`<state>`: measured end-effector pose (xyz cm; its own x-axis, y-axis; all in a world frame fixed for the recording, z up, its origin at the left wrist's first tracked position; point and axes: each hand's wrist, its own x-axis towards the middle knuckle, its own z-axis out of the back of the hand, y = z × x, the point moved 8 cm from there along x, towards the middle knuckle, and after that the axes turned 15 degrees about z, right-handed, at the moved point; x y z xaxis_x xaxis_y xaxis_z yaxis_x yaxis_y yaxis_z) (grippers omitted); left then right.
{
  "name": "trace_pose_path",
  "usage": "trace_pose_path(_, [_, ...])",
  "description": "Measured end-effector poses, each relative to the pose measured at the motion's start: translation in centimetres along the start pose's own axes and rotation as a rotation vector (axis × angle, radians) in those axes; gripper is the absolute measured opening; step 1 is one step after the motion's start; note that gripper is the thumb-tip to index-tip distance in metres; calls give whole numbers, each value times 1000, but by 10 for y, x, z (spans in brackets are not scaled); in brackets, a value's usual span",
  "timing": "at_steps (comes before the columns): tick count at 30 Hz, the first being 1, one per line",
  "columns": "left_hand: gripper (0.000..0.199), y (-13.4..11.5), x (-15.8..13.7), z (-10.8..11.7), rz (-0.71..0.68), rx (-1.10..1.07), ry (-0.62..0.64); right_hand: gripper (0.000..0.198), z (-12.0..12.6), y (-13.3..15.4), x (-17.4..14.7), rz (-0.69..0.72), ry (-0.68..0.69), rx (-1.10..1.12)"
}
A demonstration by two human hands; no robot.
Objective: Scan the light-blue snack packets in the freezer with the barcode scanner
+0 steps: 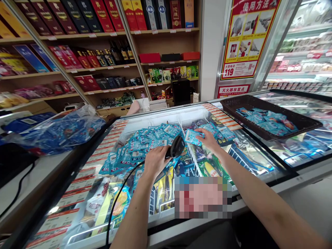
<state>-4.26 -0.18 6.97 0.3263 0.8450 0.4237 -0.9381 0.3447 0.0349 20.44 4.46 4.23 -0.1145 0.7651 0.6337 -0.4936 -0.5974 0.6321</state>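
Note:
My left hand (pixel 157 160) is wrapped round the handle of a black barcode scanner (pixel 178 146), with its cord trailing down past my forearm. Pinched in my right hand (pixel 209 141) is a small blue packet (pixel 192 137), just right of the scanner's head. A spread pile of similar blue packets (pixel 135 145) lies on the glass freezer top (pixel 90 166), beyond and left of my left hand. More blue packets (pixel 225 133) lie to the right of my right hand.
A dark brown basket (pixel 275 133) with blue packets stands at the right. Blue packets fill a clear plastic bag (pixel 75 128) at the left. Price labels (pixel 75 193) line the freezer. Shelves (pixel 166 31) with boxes and bottles stand behind. A blurred patch covers part of the front edge.

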Motion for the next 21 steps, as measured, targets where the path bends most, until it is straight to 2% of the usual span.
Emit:
trace_pose_path(9, [38,-7,0,-1,-50,-38,-8,33,0,0,-1,-2,-26,33])
trace_pose_path(21, [37,-10,0,1,-42,-20,-15,31,0,0,1,28,-75,66])
